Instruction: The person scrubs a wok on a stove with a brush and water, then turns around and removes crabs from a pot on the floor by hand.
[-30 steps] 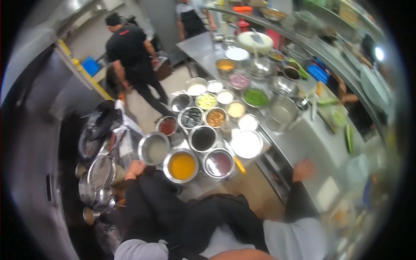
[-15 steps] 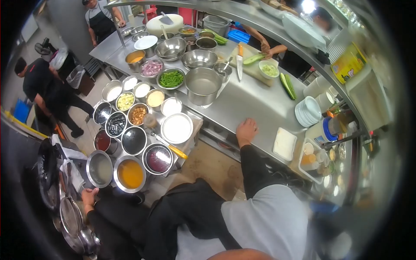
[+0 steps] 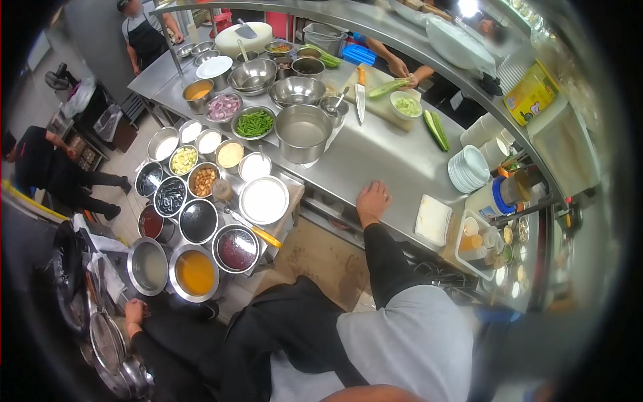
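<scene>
My right hand (image 3: 373,199) lies palm down on the bare steel counter (image 3: 335,175), fingers stretched and a little apart, holding nothing. Low on the left is my left hand (image 3: 136,311), below a steel pot of cloudy liquid (image 3: 148,266) and close to the strainers (image 3: 107,338). Its fingers are small and partly turned from view, so their grip is unclear. Beside that pot sits a pot of orange liquid (image 3: 194,272). A yellow-handled utensil (image 3: 266,236) rests by the container of dark red sauce (image 3: 236,248). A folded white cloth (image 3: 433,220) is right of my right hand.
A large steel pot (image 3: 303,134), green beans (image 3: 254,123) and sliced onions (image 3: 224,106) stand ahead. A knife (image 3: 361,97) lies near the cutting board (image 3: 396,115), where a co-worker's hands (image 3: 408,75) hold a cucumber. Stacked bowls (image 3: 467,170) stand right. Another person (image 3: 60,164) is at left.
The view has shifted slightly, and the counter items sit a little further left. The person at the left has turned and moved further left. My right hand stays on the counter.
</scene>
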Available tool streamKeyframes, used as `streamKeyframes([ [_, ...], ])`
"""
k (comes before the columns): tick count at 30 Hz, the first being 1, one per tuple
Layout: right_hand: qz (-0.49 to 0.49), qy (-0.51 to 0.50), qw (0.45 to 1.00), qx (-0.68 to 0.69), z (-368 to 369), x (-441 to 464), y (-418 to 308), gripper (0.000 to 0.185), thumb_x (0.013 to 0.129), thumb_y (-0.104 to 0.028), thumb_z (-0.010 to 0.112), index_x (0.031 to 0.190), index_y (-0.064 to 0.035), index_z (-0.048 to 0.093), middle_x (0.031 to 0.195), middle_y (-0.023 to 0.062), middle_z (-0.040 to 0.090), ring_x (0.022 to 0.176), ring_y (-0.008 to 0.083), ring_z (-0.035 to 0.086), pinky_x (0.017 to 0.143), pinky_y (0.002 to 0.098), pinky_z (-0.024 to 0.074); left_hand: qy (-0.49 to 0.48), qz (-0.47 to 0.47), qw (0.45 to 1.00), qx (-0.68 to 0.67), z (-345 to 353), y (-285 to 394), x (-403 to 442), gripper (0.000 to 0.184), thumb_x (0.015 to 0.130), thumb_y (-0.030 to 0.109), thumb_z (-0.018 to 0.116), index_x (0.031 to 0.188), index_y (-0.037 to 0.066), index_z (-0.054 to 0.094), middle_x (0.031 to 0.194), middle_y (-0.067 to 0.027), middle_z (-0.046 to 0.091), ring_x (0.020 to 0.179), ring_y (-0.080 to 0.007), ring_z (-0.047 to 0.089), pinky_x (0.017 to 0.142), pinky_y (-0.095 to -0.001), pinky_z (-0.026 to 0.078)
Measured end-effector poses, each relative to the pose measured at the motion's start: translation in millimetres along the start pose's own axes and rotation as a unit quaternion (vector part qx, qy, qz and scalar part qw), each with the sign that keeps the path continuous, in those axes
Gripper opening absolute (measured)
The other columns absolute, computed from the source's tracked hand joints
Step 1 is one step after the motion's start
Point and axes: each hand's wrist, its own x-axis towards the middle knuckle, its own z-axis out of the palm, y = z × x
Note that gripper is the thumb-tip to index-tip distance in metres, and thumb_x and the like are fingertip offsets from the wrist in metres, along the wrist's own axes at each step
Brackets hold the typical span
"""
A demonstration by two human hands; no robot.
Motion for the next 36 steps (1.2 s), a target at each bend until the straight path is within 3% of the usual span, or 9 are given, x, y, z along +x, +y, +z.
streamKeyframes([
  [17, -0.004, 0.011, 1.000, 0.002, 4.5, 0.0, 0.8, 0.046, 0.097, -0.029, 0.060, 0.140, -0.0136, 0.056, 0.156, 0.0104, 0.049, 0.148, 0.0301, 0.041, 0.122, 0.0609, 0.0262, -0.017, -0.021, 0.997, -0.076, 2.1, -3.1, -7.1, 0.010, 0.092, 0.008, 0.057, 0.084, 0.005, 0.064, 0.066, -0.0076, 0.061, 0.047, -0.0150, 0.053, 0.043, -0.0304, 0.044],
  [36, 0.011, -0.005, 1.000, 0.025, -4.8, -0.8, -3.6, 0.044, 0.099, -0.028, 0.059, 0.139, -0.0124, 0.057, 0.157, 0.0112, 0.048, 0.148, 0.0308, 0.039, 0.123, 0.0603, 0.0235, 0.001, -0.030, 0.998, -0.056, 6.7, 12.6, -13.5, 0.006, 0.091, 0.006, 0.059, 0.087, 0.006, 0.063, 0.066, -0.0081, 0.061, 0.045, -0.0133, 0.051, 0.040, -0.0298, 0.044],
])
